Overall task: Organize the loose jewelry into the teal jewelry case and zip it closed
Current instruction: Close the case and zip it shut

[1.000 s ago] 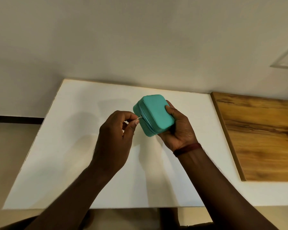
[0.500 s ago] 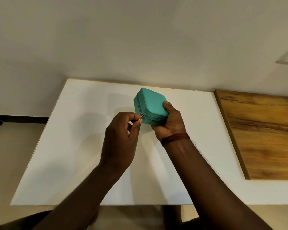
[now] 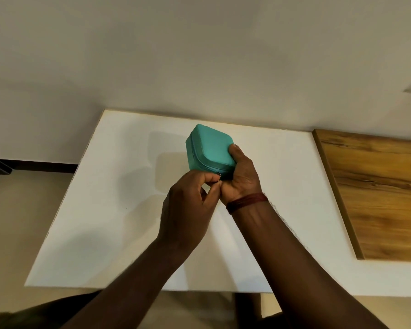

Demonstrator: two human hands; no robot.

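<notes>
The teal jewelry case is closed and held tilted above the white table. My right hand grips it from the near right corner, thumb on the lid. My left hand pinches the small metal zipper pull at the case's near side, close to my right palm. No loose jewelry shows on the table; the inside of the case is hidden.
A wooden board lies on the right part of the table. A plain wall rises behind the table, and a dark skirting strip runs along the floor at the left.
The case has turned in my right hand, and my left hand has drawn the zipper pull along the near side toward my right palm. The camera view shifted slightly left.
</notes>
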